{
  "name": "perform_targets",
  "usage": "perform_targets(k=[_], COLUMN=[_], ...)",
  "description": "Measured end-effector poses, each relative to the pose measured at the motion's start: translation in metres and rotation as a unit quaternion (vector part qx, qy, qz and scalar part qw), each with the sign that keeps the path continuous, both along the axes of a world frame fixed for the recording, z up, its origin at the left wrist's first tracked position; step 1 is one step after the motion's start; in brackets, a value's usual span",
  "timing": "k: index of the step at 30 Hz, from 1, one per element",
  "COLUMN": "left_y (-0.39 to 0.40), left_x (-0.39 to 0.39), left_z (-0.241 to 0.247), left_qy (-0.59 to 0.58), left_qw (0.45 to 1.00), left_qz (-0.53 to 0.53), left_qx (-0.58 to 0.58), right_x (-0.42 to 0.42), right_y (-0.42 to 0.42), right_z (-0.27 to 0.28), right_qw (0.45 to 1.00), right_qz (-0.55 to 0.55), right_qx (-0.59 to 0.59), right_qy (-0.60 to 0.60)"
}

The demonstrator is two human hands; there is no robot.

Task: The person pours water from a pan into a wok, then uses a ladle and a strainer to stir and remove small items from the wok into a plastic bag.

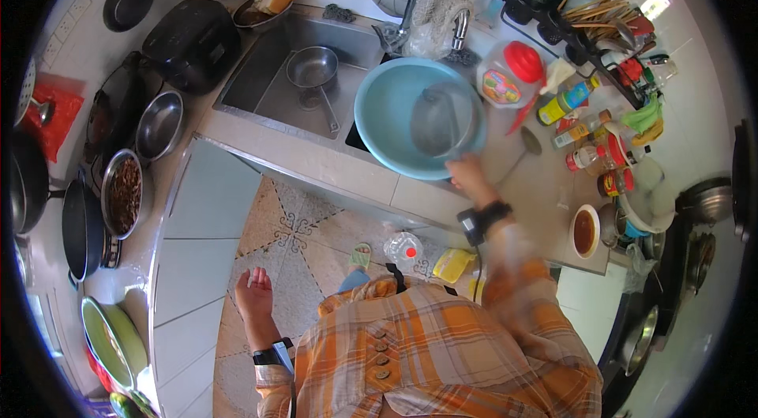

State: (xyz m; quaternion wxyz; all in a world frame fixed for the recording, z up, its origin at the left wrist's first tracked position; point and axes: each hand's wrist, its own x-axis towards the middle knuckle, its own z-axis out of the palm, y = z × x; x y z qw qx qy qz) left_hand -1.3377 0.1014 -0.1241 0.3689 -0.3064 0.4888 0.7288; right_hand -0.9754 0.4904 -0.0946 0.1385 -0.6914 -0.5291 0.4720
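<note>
Inside a light blue plastic basin [385,140], which sits partly over the sink's right side, is a round grey strainer-like utensil [435,122], blurred. My right hand [468,175] is closed at the basin's near rim, gripping the near end of this utensil; its handle is hidden by my fingers. My left hand [256,293] hangs over the floor, away from the counter, palm up with loosely curled fingers and nothing in it. In the sink's left bowl [266,92] stands a small metal saucepan [312,67], its handle pointing toward me.
A red-lidded plastic jar [509,74], a ladle [527,142], several sauce bottles [568,101] and a bowl of brown liquid [585,231] stand to the right. Leftward are a black rice cooker [192,45], metal bowls [160,125] and a green basin [133,341]. A water jug [402,249] stands on the floor.
</note>
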Motion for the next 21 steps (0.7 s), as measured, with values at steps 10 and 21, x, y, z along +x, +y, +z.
perform_targets(k=[10,21], left_y=[0.018,0.041], left_x=[-0.034,-0.051], left_z=[-0.005,-0.005], left_qy=[-0.018,-0.016], left_qw=[0.999,0.997], left_qz=[-0.030,-0.066], left_qx=[-0.018,-0.031], right_x=[-0.007,0.008], right_y=[-0.015,-0.047], right_z=[-0.009,0.006], right_qw=[0.907,0.880], right_qz=[-0.072,-0.087], right_qx=[-0.149,-0.148], right_qy=[0.388,0.443])
